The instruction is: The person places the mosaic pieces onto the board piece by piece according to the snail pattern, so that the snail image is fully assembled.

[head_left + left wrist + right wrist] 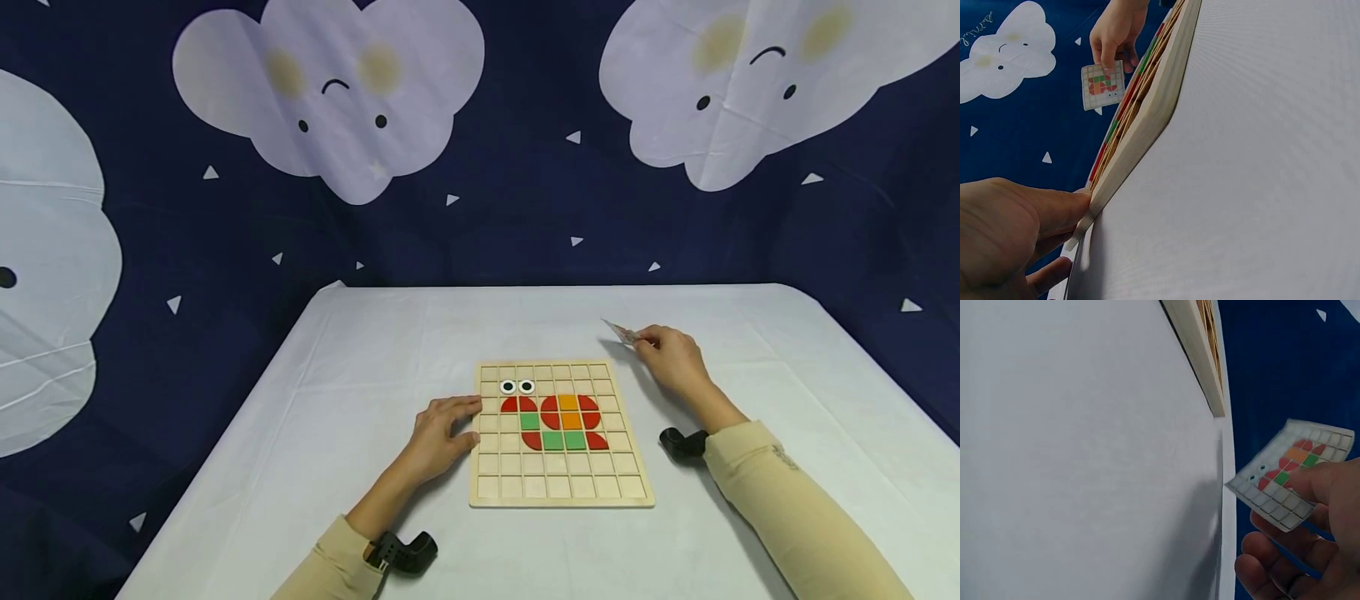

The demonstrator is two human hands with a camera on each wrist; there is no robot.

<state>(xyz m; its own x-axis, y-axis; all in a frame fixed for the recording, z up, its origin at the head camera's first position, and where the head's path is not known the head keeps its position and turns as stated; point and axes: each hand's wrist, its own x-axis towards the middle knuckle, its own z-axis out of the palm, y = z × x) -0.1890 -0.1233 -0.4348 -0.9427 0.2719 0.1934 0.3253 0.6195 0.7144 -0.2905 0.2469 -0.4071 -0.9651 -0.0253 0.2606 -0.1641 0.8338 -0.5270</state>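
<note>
A square wooden grid board (562, 503) lies flat on the table, with red quarter-round, green and orange square pieces and two eye pieces (517, 387) set in its cells. My left hand (437, 437) rests against the board's left edge, its thumb and fingers touching the rim. Beyond the board's far right corner, my right hand (672, 358) pinches a small pattern card (1300, 459) between thumb and fingers, held above the table. The card shows a printed grid with red, green and orange shapes and two eyes. In the head view it appears nearly edge-on.
A white cloth covers the table (360, 350). Behind it hangs a dark blue curtain (510, 167) with clouds and small triangles. Black wrist devices (408, 554) sit on both forearms, close above the table.
</note>
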